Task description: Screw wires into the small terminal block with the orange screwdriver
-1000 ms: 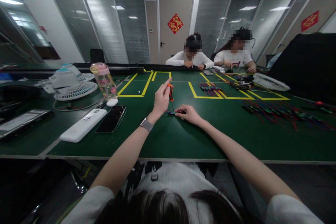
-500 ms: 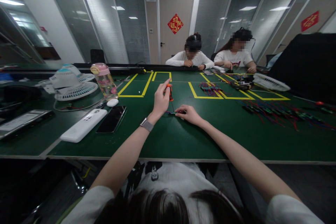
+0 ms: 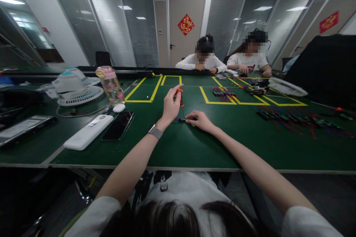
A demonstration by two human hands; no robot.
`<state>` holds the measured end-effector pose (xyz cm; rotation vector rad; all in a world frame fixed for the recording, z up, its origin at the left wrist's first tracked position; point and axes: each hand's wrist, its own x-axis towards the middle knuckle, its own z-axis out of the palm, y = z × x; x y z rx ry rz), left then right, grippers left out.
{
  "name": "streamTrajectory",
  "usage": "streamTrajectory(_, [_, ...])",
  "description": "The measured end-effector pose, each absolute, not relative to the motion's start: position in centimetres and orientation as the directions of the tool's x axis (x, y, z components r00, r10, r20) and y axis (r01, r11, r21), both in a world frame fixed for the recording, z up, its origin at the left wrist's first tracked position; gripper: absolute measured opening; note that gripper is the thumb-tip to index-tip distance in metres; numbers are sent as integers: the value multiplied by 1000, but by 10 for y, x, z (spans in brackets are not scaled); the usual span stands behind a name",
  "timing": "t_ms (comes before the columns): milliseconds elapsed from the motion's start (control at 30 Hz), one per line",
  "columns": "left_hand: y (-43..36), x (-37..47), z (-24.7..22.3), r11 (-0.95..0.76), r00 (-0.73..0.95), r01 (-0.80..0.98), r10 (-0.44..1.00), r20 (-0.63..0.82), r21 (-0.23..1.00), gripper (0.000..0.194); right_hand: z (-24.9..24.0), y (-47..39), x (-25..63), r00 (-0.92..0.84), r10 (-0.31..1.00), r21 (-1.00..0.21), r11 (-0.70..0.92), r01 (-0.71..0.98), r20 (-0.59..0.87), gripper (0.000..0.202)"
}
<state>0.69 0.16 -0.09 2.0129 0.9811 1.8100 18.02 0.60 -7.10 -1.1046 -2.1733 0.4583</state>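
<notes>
An orange and black screwdriver (image 3: 181, 100) stands almost upright in front of me, its tip down on a small green circuit board (image 3: 182, 120). My left hand (image 3: 171, 103) is closed around the screwdriver's handle, with the index finger reaching up near its top. My right hand (image 3: 200, 120) pinches the right end of the board and rests on the green table (image 3: 194, 148). Thin wires run out from the board's left end. The fingertips of my right hand partly hide the board.
Wired circuit boards (image 3: 303, 118) lie in a heap at right, and another bundle (image 3: 222, 94) sits by yellow tape. At left are a phone (image 3: 118, 126), a white power bank (image 3: 89, 132), a bottle (image 3: 111, 86) and a fan (image 3: 80, 96). Two people sit across the table.
My hands, the screwdriver and the board stay in nearly the same place. Across the table, the right-hand person's hand has shifted slightly.
</notes>
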Motion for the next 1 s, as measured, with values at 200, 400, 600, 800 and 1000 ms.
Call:
streamTrajectory(200, [1,7,-1,-741,2,305,628,778,598,29,-71,6,181,-438,811,-561,585,586,388,20])
streamTrajectory(400, [2,7,-1,-745,3,303,624,782,594,29,-70,5,181,-434,813,-573,581,578,387,21])
streamTrajectory(600, [-2,7,0,-756,16,340,600,800,560,25,-70,5,181,-426,819,-574,574,584,385,20])
streamTrajectory(800, [-4,7,1,-752,5,349,598,802,559,26,-70,5,181,-436,812,-565,583,583,388,21])
streamTrajectory(1000, [-1,6,0,-755,31,320,612,790,572,34,-69,4,180,-433,813,-570,582,579,390,20])
